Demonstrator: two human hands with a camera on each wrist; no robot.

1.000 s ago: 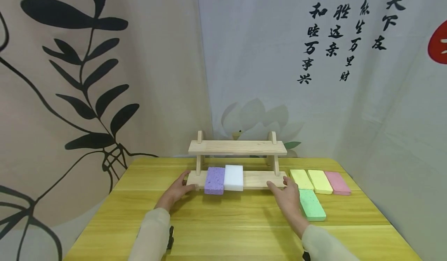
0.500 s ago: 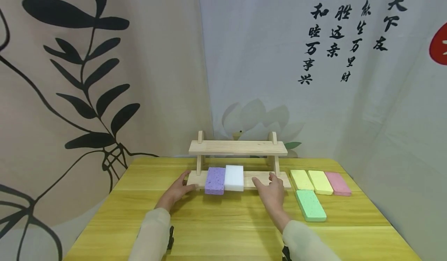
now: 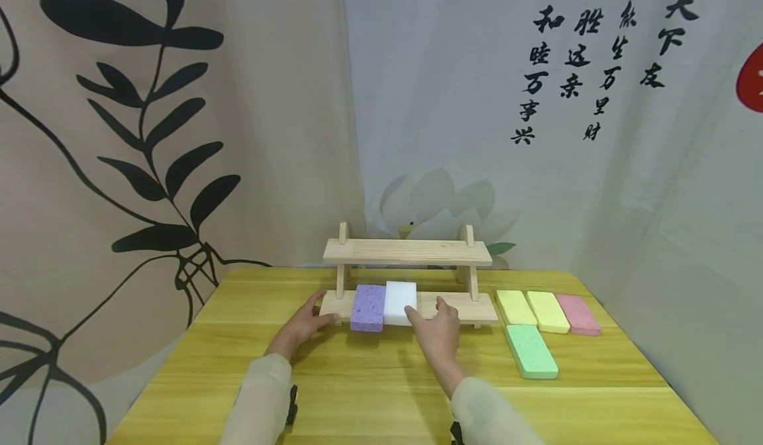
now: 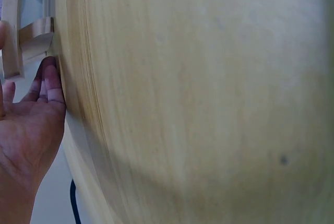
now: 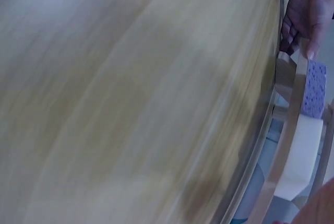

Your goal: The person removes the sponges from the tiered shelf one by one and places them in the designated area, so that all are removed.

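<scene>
A two-tier wooden shelf (image 3: 408, 251) stands at the back of the table. On its lower board a purple sponge (image 3: 367, 308) and a white sponge (image 3: 399, 299) lie side by side, their front ends overhanging. My left hand (image 3: 302, 327) holds the left end of the lower board; the right wrist view shows its thumb (image 5: 311, 51) on the board beside the purple sponge. My right hand (image 3: 438, 336) is at the white sponge's right front corner, thumb tip right at it, fingers spread over the board. Only a blurred part of this hand shows in the right wrist view.
Right of the shelf, two yellow sponges (image 3: 516, 308) and a pink sponge (image 3: 577, 314) lie in a row on the wooden table (image 3: 369, 392). A green sponge (image 3: 531, 351) lies in front of them. Printed curtains (image 3: 286, 134) hang behind.
My right hand has moved left along the lower board, from its right end to the white sponge. My left hand has stayed in place, and the sponges have not moved.
</scene>
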